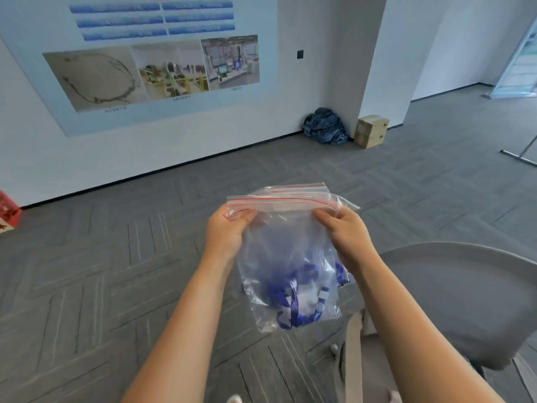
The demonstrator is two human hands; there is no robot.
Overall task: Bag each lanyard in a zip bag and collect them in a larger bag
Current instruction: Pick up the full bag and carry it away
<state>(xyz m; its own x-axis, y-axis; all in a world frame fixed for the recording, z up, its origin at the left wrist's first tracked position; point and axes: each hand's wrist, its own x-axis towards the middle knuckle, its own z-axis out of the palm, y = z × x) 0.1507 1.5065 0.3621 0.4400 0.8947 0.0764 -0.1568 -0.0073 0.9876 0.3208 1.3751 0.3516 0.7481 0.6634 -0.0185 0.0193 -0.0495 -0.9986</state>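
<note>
A large clear zip bag with a red line along its mouth hangs in the air in front of me. My left hand pinches its upper left corner just under the zip strip. My right hand pinches the upper right side. At the bottom of the bag lie blue lanyards with white clips, bunched inside smaller clear bags. Another strip of clear plastic with a red line shows behind the bag's mouth.
A round grey table stands at the right, close to my right forearm. Grey carpet covers the floor. By the far wall lie a blue cloth heap and a cardboard box. A red box sits at the left edge.
</note>
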